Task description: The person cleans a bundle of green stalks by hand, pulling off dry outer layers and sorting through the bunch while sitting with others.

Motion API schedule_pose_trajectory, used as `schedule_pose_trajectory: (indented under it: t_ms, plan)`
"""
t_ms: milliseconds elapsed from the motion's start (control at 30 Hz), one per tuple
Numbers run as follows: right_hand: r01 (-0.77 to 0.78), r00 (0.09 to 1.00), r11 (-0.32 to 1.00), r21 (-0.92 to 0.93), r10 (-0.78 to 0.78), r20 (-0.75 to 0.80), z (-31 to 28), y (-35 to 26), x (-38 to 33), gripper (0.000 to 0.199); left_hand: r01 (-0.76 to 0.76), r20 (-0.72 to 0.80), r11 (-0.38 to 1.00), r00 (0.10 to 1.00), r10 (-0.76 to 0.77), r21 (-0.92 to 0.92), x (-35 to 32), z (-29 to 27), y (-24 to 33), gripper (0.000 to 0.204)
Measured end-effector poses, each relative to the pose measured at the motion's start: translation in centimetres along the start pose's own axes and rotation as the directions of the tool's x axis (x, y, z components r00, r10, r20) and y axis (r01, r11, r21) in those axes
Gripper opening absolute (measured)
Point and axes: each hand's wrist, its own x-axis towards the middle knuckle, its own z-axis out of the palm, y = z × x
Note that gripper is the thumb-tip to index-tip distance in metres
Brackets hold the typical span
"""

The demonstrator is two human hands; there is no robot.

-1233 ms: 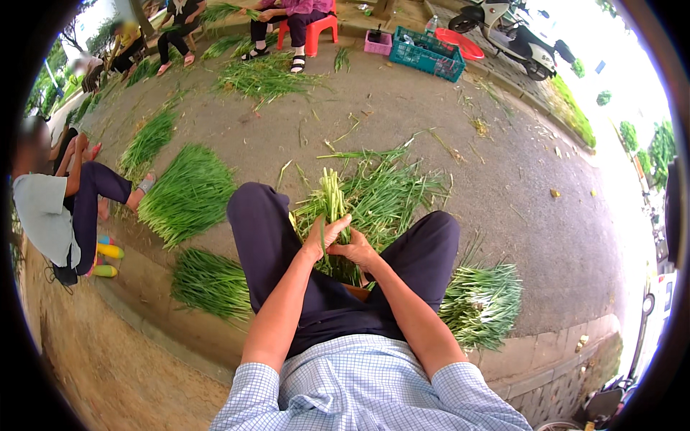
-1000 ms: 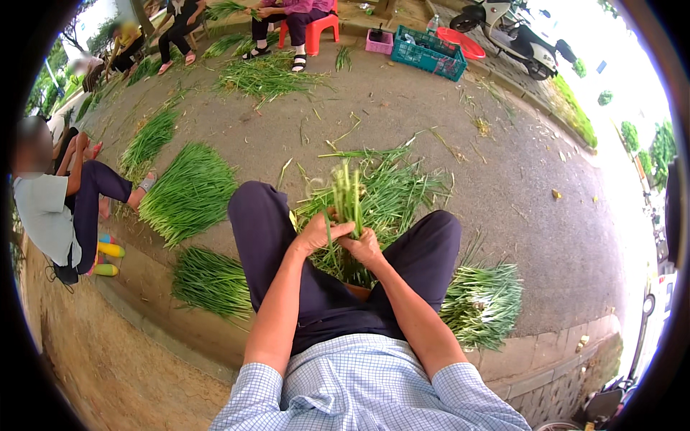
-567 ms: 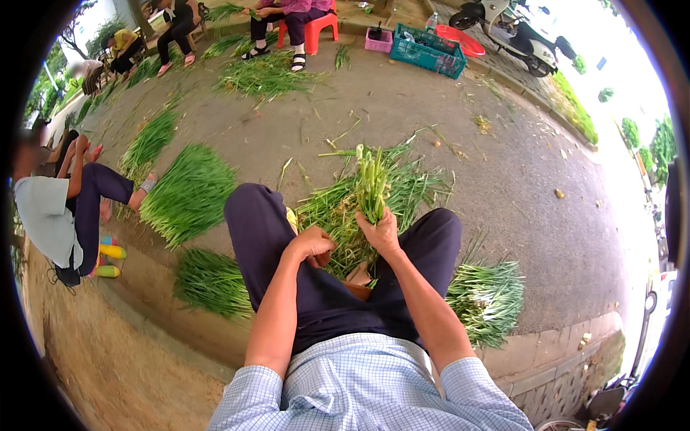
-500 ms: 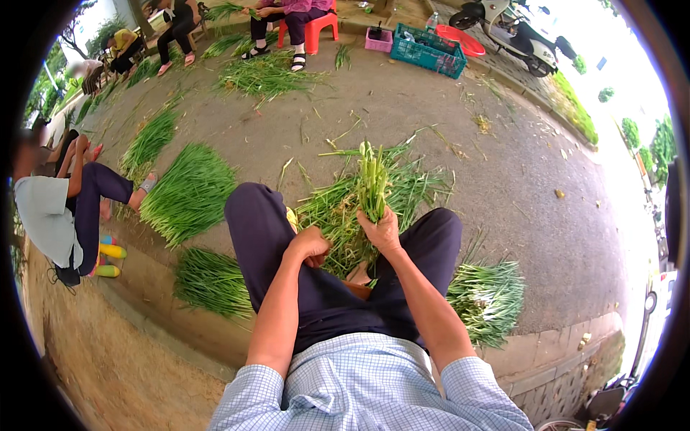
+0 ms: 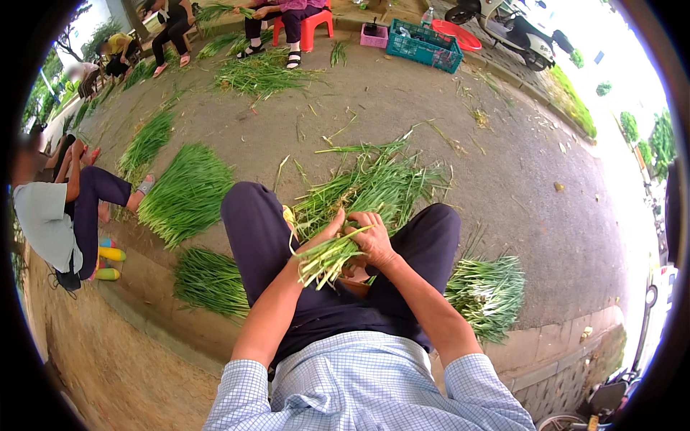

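Observation:
Between my knees I hold a bunch of long green stalks, like chives, its pale ends tipped towards my lap and left forearm. My right hand is closed round it from the right, fingers bent over the top. Against the bunch's far left side, my left hand meets the right; its thumb points up, and most of its fingers are hidden behind the stalks. On the ground just beyond lies a loose, tangled heap of the same stalks.
Neater piles of stalks lie left, by my left thigh and by my right thigh. A seated person is at left; others sit farther back, one on a red stool. A teal crate and scooter stand back right.
The bunch, upright in my right hand before, has tipped over towards my lap. My left hand has moved up and right from beside my left knee to meet the right hand.

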Motion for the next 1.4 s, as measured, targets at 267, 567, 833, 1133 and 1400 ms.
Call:
schedule_pose_trajectory:
  t_ms: [267,567,833,1133,1400]
  plan:
    - [-0.079,0.989,0.967,-0.241,0.046,-0.142,1.9,-1.4,-1.1,0.055,-0.101,-0.102,0.995,0.99,0.097,-0.028,0.4,3.3,-0.1,0.027]
    - [-0.309,0.951,0.946,-0.097,0.306,-0.049,1.4,-2.3,-1.7,0.073,-0.184,-0.133,0.88,0.955,0.266,0.437,0.0,3.3,0.5,0.067]
    - [-0.372,0.926,0.881,0.291,0.375,0.048,0.3,-1.6,-1.8,0.08,-0.102,-0.234,0.832,0.934,0.269,0.546,-0.7,2.1,1.6,0.057]
    - [-0.519,0.587,0.255,0.816,0.8,0.124,-1.4,2.8,0.4,0.046,-0.094,-0.227,0.863,0.946,0.233,0.496,-1.8,2.9,2.5,0.037]
    - [-0.688,0.688,0.662,0.297,0.725,-0.021,-2.3,4.4,2.8,0.038,-0.026,-0.2,0.818,0.965,0.171,0.574,-2.5,4.6,2.7,0.03]
